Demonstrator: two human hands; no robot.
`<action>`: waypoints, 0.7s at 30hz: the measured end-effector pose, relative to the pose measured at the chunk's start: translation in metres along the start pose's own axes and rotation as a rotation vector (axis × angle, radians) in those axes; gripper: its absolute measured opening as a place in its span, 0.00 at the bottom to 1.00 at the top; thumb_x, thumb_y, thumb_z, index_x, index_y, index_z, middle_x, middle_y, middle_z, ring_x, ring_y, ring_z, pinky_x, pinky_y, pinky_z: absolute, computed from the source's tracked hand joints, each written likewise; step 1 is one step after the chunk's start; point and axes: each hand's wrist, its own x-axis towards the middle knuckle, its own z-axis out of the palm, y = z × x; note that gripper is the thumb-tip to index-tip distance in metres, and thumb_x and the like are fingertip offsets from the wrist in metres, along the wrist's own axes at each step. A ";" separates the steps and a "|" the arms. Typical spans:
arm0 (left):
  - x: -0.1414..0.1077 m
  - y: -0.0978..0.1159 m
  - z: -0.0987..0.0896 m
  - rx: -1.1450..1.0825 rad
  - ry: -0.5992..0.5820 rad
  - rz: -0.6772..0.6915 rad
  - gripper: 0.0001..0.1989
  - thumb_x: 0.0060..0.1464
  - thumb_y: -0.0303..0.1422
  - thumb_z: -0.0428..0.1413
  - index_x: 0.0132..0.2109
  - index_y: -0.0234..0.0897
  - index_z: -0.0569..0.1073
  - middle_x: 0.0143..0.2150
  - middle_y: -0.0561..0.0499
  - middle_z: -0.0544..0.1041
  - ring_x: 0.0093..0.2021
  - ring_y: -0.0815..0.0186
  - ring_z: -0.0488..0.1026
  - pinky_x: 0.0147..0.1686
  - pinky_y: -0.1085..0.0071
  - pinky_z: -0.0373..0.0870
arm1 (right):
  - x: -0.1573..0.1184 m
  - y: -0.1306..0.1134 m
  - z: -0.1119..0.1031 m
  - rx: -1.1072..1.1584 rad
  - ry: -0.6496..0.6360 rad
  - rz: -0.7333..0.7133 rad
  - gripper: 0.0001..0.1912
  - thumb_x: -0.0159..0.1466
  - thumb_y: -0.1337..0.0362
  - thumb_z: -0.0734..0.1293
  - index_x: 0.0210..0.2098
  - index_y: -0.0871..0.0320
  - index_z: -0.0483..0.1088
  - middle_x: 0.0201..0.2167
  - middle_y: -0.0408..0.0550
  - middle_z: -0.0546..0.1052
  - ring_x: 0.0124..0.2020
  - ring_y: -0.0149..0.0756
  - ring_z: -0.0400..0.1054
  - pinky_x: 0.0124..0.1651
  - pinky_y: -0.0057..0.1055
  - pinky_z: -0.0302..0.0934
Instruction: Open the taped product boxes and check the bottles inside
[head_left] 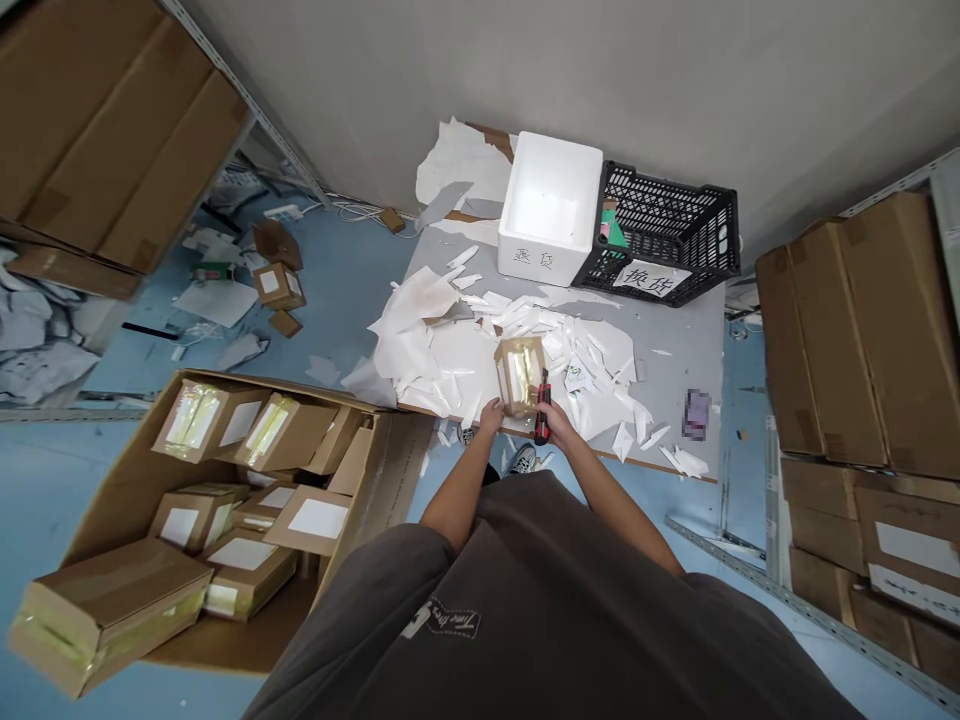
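Observation:
A small taped cardboard box is at the near side of the table, over a litter of white scraps. My left hand has its fingers closed on the box's near left corner. In my right hand is a red and black utility knife, pointing away from me along the box's right side. The right fingers are by the box's near right corner; whether they also grip it I cannot tell. Clear tape shines on the box's top.
Torn white scraps cover much of the grey table. Behind them stand a white foam box and a black plastic crate. At left, a large carton holds several taped boxes. Shelves with cartons flank both sides.

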 end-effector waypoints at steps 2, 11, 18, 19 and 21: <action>0.001 0.004 -0.008 0.040 0.094 -0.025 0.31 0.69 0.45 0.55 0.74 0.38 0.69 0.67 0.36 0.78 0.68 0.44 0.76 0.70 0.41 0.69 | 0.004 0.004 0.004 0.017 0.014 0.025 0.27 0.53 0.63 0.70 0.53 0.52 0.79 0.54 0.50 0.85 0.61 0.48 0.77 0.56 0.39 0.74; 0.060 0.078 -0.068 0.774 -0.293 0.467 0.63 0.47 0.55 0.74 0.82 0.43 0.56 0.86 0.41 0.47 0.85 0.37 0.40 0.78 0.47 0.56 | 0.016 -0.001 -0.010 -0.048 -0.065 -0.044 0.22 0.58 0.57 0.73 0.52 0.53 0.77 0.48 0.51 0.86 0.55 0.49 0.80 0.50 0.39 0.75; 0.076 0.087 -0.062 0.880 -0.366 0.391 0.72 0.38 0.54 0.78 0.83 0.48 0.51 0.86 0.42 0.42 0.83 0.27 0.39 0.74 0.37 0.60 | 0.062 -0.049 0.026 -0.542 0.160 -0.122 0.17 0.73 0.49 0.67 0.52 0.53 0.74 0.34 0.48 0.82 0.37 0.47 0.78 0.45 0.42 0.73; 0.076 0.086 -0.062 0.885 -0.371 0.392 0.72 0.38 0.53 0.78 0.83 0.47 0.51 0.86 0.42 0.42 0.83 0.27 0.38 0.74 0.36 0.60 | 0.071 -0.055 0.033 -0.634 0.194 -0.150 0.14 0.73 0.52 0.68 0.51 0.53 0.74 0.37 0.49 0.83 0.42 0.49 0.79 0.49 0.42 0.72; 0.076 0.085 -0.063 0.866 -0.378 0.395 0.71 0.39 0.54 0.78 0.83 0.46 0.52 0.86 0.40 0.43 0.83 0.27 0.38 0.74 0.35 0.59 | 0.087 -0.065 0.046 -0.764 0.234 -0.180 0.12 0.72 0.55 0.69 0.50 0.54 0.74 0.41 0.53 0.83 0.51 0.53 0.78 0.57 0.43 0.69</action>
